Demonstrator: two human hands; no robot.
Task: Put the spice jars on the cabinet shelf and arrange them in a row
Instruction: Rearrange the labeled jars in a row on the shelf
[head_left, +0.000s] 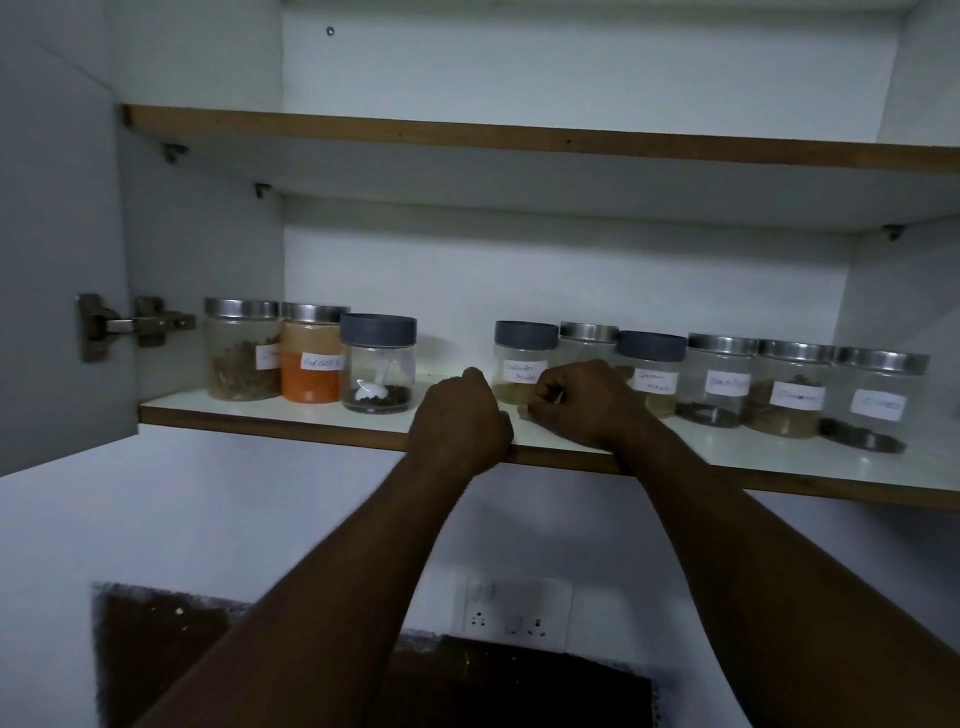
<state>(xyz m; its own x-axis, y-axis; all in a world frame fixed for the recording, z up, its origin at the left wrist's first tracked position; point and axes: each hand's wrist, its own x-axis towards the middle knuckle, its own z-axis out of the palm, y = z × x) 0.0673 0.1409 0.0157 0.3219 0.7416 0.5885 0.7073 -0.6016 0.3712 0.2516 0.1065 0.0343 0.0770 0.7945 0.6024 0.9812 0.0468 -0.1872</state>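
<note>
Several clear spice jars stand on the white cabinet shelf (291, 415). At the left sit a brown-spice jar (241, 358), a red chilli jar (311, 371) and a grey-lidded jar with a white spoon (378, 371). After a gap, a row runs right: a coriander jar (519, 358), a steel-lidded jar behind (587, 335), a garam masala jar (653, 374), a black pepper jar (719, 382) and two more labelled jars (792, 395) (878, 405). My left hand (460, 421) is a fist on the shelf's front edge, below the gap. My right hand (587, 402) is curled in front of the coriander jar, gripping nothing visible.
An upper shelf (519, 137) spans the cabinet above. The open door's hinge (132, 325) is at the left wall. Below the cabinet are a white wall, a switch-and-socket plate (514, 613) and a dark brown panel (166, 654).
</note>
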